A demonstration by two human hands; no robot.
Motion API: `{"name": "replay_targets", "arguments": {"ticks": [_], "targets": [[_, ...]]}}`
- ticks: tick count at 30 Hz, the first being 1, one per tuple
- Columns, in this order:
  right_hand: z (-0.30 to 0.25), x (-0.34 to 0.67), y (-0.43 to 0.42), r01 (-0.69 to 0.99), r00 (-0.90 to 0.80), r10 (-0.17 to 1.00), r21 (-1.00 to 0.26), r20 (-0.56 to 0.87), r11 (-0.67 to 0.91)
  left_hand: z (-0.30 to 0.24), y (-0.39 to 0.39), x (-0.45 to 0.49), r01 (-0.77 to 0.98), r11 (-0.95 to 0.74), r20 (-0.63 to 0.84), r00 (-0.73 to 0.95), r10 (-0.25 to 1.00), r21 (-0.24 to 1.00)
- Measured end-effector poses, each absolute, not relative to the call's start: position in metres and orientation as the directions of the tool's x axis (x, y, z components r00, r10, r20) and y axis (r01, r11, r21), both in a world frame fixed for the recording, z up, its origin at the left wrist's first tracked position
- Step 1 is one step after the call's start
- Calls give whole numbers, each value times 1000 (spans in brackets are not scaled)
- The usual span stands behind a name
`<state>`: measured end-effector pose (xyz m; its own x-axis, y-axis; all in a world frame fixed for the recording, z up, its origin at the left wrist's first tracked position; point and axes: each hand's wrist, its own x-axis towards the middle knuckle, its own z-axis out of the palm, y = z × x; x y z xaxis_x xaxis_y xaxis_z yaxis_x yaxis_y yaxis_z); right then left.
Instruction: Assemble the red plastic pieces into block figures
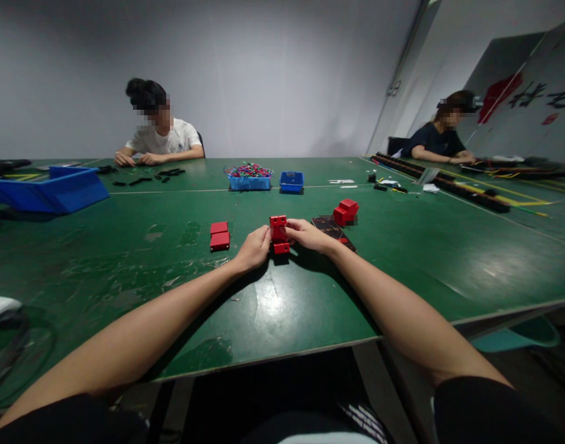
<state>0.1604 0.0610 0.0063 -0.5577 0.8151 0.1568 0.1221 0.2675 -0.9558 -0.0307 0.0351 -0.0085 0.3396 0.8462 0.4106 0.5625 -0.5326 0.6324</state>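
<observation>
Both my hands meet at the middle of the green table (448, 259) around a stack of small red blocks (278, 233). My left hand (254, 248) is closed on the stack's left side. From the right, my right hand (307, 234) pinches it with bent fingers. The top block shows two small holes, and the lowest red block (282, 248) rests on the table. Two flat red blocks (219, 235) lie to the left. Another red block pair (345, 211) sits to the right, behind a dark flat card (331, 229).
A blue tray of coloured wires (249, 175) and a small blue bin (291, 181) stand further back. A large blue bin (48, 188) is at the far left. Two other people sit at the table, far left and far right, with black parts before them.
</observation>
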Motion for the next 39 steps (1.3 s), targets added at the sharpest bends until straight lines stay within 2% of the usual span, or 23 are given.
{"name": "replay_targets", "arguments": {"ticks": [39], "targets": [[7, 162, 61, 114, -576, 794, -943, 195, 314, -6, 36, -31, 530, -528, 392, 355, 849, 664]]}}
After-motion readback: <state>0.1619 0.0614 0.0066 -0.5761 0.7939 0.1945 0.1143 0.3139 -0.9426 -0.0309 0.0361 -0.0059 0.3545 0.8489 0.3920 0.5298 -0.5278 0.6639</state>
